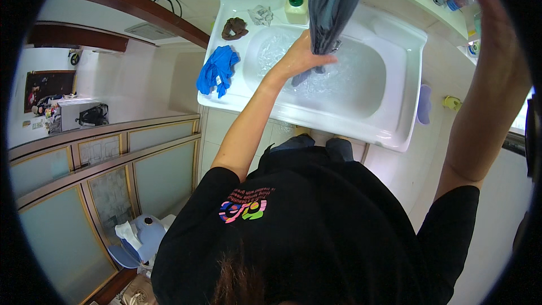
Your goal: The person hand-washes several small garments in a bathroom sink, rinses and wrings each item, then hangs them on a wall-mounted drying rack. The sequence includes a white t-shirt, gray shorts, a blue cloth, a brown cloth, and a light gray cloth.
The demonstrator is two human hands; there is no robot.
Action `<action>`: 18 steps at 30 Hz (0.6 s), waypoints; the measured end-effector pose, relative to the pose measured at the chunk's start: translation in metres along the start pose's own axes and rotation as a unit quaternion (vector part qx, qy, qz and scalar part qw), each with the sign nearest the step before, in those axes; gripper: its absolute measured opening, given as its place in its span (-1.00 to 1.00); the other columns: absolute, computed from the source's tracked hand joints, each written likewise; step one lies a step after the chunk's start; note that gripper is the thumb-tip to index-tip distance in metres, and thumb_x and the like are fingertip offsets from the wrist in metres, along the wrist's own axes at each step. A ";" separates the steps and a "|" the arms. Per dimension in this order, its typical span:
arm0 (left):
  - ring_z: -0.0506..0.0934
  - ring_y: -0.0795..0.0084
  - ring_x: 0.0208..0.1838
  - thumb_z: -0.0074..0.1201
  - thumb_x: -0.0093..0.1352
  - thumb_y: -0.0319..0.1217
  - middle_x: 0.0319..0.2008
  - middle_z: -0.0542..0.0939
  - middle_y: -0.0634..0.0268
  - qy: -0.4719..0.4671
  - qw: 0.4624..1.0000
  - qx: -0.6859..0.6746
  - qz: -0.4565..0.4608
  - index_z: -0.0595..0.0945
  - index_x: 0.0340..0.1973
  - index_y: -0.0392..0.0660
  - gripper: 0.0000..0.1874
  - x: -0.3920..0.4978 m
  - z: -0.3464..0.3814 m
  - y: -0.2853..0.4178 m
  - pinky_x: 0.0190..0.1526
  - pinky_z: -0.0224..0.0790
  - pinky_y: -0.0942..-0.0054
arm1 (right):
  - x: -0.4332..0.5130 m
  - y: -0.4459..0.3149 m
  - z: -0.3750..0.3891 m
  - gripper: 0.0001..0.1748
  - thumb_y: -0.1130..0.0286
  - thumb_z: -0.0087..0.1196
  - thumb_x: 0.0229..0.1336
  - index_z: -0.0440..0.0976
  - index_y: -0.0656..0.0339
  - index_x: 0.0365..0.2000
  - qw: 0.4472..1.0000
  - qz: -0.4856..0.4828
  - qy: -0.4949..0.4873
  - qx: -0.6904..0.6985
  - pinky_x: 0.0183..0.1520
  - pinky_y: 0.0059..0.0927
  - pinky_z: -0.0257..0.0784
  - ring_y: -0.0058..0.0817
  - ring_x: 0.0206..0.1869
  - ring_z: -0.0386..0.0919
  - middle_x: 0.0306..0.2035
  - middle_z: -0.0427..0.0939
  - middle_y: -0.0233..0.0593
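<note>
A wet dark grey garment (334,4) hangs down over the white sink (404,72), stretched from above the top edge of view. My left hand (302,53) is closed around its lower part, with the fingers partly hidden by the cloth and the thumb pointing right. Below the hand, the garment's end dangles above bubbly water (343,78) in the basin. My right forearm (487,106) is raised along the right side, and its hand lies out of view past the top. A blue cloth (218,70) is bunched on the sink's left ledge.
A green-topped pump bottle (296,8), a crumpled pale cloth (261,15) and a brown scrunchie (234,29) sit on the sink's back ledge. A shelf (427,2) with bottles curves along the upper right. Glass-panelled doors (165,173) stand left.
</note>
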State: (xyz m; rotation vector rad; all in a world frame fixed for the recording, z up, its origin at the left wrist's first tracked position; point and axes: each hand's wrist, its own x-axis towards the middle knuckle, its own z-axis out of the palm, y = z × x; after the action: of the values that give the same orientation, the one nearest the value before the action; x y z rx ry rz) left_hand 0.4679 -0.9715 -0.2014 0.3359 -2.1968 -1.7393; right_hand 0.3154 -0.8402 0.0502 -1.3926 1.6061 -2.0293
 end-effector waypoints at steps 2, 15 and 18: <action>0.56 0.41 0.07 0.28 0.30 -0.42 0.03 0.62 0.21 0.040 0.982 -0.132 -0.129 0.44 0.24 -0.27 -0.39 0.005 0.007 -0.018 0.21 0.32 0.43 | -0.006 -0.002 -0.021 -0.59 0.18 0.14 0.28 0.49 0.25 -0.01 0.999 -0.001 0.037 0.023 0.00 -0.51 0.40 -0.55 -0.09 0.52 -0.12 0.57 -0.28; 0.53 0.55 -0.11 0.04 0.37 -0.59 -0.17 0.59 0.33 0.132 0.935 -0.321 -0.075 0.54 0.01 -0.22 -0.71 0.018 0.041 0.009 -0.05 0.40 0.53 | -0.272 0.282 -0.115 -0.32 0.13 0.33 0.12 0.35 0.23 0.15 0.820 0.570 0.037 -0.025 0.00 -0.41 0.49 -0.40 -0.05 0.54 -0.04 0.55 -0.14; 0.55 0.52 -0.10 -0.02 0.38 -0.61 -0.13 0.57 0.29 0.094 0.942 -0.311 -0.080 0.53 0.03 -0.24 -0.70 0.019 0.065 0.020 -0.04 0.45 0.51 | -0.316 0.321 -0.069 -0.06 0.19 0.45 -0.03 0.17 0.30 0.26 0.875 0.339 -0.096 -0.332 0.08 -0.28 0.48 -0.17 0.06 0.47 0.15 0.36 0.07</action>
State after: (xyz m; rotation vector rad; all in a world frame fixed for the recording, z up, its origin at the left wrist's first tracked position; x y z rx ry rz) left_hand 0.4250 -0.9155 -0.1939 0.4989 -1.4190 -2.2638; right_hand 0.3124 -0.7137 -0.3878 -0.9091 2.3648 -0.9453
